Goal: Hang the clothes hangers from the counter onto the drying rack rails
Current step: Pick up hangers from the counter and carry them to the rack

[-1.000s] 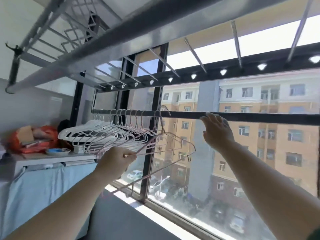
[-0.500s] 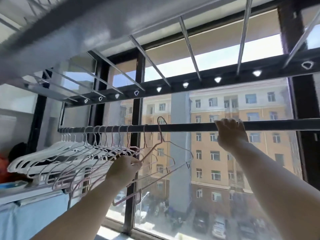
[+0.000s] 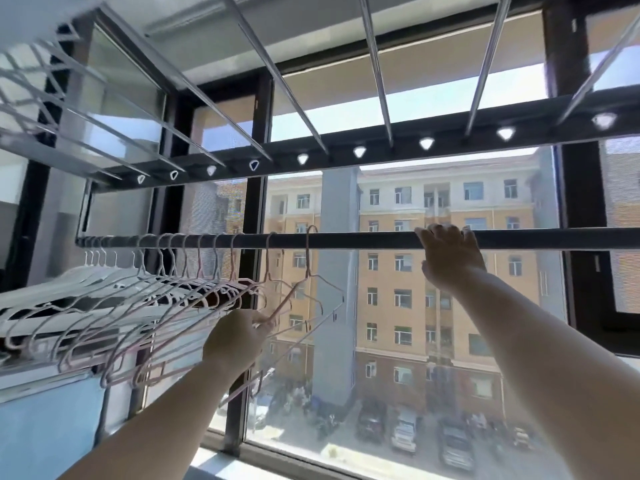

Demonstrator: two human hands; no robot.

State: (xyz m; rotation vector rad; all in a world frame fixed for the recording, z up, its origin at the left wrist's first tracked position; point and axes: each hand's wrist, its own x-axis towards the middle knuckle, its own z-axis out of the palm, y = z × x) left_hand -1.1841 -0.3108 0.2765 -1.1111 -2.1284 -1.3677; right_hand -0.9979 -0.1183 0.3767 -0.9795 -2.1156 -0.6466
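My left hand point(image 3: 239, 337) pinches the shoulder of the end pink hanger point(image 3: 307, 263), whose hook sits over the rail point(image 3: 363, 240) beside the other hangers point(image 3: 145, 294). My right hand point(image 3: 450, 261) curls over that rail further right. A sideways tug could unhook it or snag neighbours.

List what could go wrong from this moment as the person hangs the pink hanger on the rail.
1. The left grip holds the pink hanger low, by one thin wire shoulder, so its hook could twist off the rail and the hanger could drop.
2. The row of hangers is packed tight right beside it, so the wires may tangle when it is let go.
3. The right grip is on the same rail, so a hanger sliding that way might catch the fingers.
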